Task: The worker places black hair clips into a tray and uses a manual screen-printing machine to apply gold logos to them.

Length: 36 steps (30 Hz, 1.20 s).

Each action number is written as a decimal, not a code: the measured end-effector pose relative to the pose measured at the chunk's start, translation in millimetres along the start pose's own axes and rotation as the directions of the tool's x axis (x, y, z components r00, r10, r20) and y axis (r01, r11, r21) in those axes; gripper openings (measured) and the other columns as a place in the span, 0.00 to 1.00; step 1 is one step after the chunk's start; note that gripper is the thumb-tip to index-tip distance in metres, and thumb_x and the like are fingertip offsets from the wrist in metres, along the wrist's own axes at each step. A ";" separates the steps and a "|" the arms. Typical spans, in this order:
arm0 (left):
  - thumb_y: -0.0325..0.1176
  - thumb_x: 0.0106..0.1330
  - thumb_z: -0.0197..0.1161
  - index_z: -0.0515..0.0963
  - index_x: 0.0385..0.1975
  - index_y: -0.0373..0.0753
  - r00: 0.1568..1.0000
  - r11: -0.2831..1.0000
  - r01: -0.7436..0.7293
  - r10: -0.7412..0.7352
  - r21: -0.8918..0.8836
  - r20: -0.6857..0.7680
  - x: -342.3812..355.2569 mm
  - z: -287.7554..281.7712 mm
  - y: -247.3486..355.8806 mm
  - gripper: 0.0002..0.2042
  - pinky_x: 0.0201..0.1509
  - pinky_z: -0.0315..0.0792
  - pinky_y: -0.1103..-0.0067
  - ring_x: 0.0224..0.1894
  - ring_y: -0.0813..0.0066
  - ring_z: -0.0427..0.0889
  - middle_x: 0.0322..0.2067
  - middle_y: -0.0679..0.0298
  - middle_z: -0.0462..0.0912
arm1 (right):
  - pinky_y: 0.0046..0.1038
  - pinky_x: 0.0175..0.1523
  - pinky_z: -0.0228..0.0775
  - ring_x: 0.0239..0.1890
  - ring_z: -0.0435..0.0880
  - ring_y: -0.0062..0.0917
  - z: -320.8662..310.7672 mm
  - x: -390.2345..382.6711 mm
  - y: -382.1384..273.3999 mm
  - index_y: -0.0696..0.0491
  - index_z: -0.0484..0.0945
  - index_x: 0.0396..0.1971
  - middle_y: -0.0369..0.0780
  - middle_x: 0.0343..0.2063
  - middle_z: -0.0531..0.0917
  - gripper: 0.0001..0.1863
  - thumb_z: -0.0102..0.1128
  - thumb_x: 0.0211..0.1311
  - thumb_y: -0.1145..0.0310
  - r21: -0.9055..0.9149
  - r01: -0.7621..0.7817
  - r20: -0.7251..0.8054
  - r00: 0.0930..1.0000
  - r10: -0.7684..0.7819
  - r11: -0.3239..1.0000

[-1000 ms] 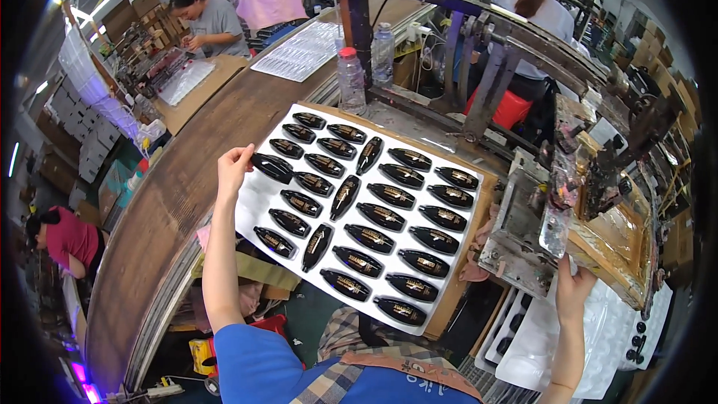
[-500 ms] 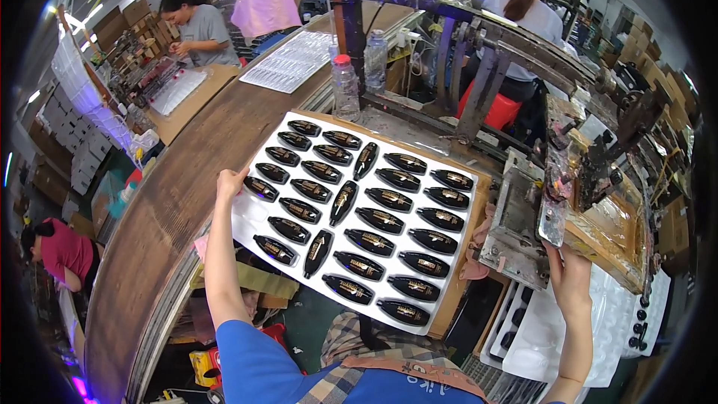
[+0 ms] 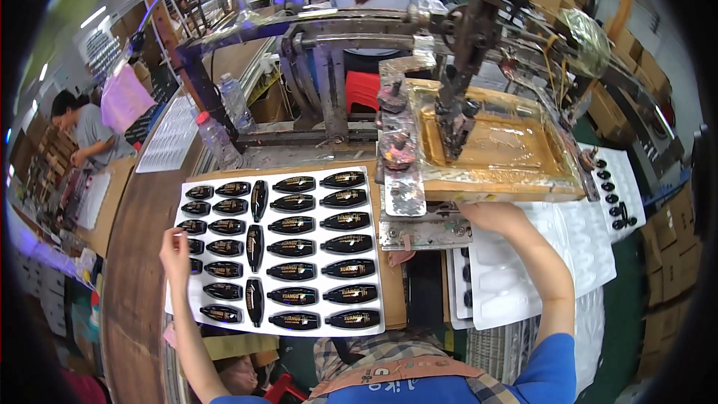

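A white tray (image 3: 307,213) lies in front of me, carrying rows of glossy black oval pieces (image 3: 292,248) with gold print. Some pieces stand lengthwise in a middle column. My left hand (image 3: 176,248) is at the tray's left edge, beside the outermost column. Its thumb and fingers are drawn together; whatever they hold is too small to make out. My right hand (image 3: 488,215) reaches under the front edge of a wood-framed printing screen (image 3: 493,193), next to a metal plate (image 3: 426,233). The frame hides its fingers.
A metal press frame (image 3: 329,90) stands behind the tray. White moulded trays (image 3: 538,254) are stacked at the right, near a sheet with small black parts (image 3: 612,187). A red-capped plastic bottle (image 3: 217,138) stands back left. Co-workers sit further off, one on a red stool (image 3: 363,90).
My view has swung right, bringing the press to the middle. My left hand's fingers now show above the tray's left edge. My right hand's fingers remain hidden at the screen frame.
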<state>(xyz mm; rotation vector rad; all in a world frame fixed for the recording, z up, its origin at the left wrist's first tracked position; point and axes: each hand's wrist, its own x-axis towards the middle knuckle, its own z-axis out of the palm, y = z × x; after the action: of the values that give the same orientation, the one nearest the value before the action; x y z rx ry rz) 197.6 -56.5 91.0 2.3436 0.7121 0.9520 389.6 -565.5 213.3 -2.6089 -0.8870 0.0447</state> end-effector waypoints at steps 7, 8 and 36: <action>0.27 0.58 0.54 0.72 0.34 0.32 0.894 0.950 -0.126 0.234 -0.286 0.383 -31.5 42.5 148.0 0.06 0.30 0.67 0.84 0.25 0.79 0.73 0.24 0.63 0.76 | 0.33 0.52 0.60 0.47 0.69 0.36 2.9 0.5 25.6 0.54 0.68 0.44 0.45 0.43 0.72 0.16 0.43 0.58 0.63 0.070 0.152 -0.065 0.987 -0.147 0.986; 0.26 0.58 0.54 0.72 0.34 0.32 0.884 0.954 -0.153 0.249 -0.259 0.396 -38.1 40.3 154.0 0.07 0.31 0.67 0.83 0.25 0.77 0.73 0.24 0.62 0.76 | 0.34 0.53 0.59 0.48 0.69 0.37 1.6 -5.8 34.6 0.54 0.68 0.44 0.45 0.43 0.73 0.16 0.43 0.57 0.64 0.048 0.278 -0.141 0.953 -0.269 0.959; 0.31 0.55 0.55 0.72 0.40 0.34 0.765 0.896 -0.334 0.439 -0.293 0.470 -36.1 98.3 259.3 0.13 0.47 0.66 0.73 0.43 0.59 0.74 0.40 0.51 0.75 | 0.35 0.52 0.60 0.47 0.68 0.45 -69.0 -117.8 466.9 0.59 0.67 0.45 0.53 0.45 0.69 0.16 0.42 0.57 0.70 -0.141 -0.455 -0.670 0.698 0.254 0.879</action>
<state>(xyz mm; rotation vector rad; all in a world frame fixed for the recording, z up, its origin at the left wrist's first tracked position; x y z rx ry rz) 318.9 -294.5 173.8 2.4484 -0.0966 0.4462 576.9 -998.7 95.4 -2.7188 -0.1279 -0.8902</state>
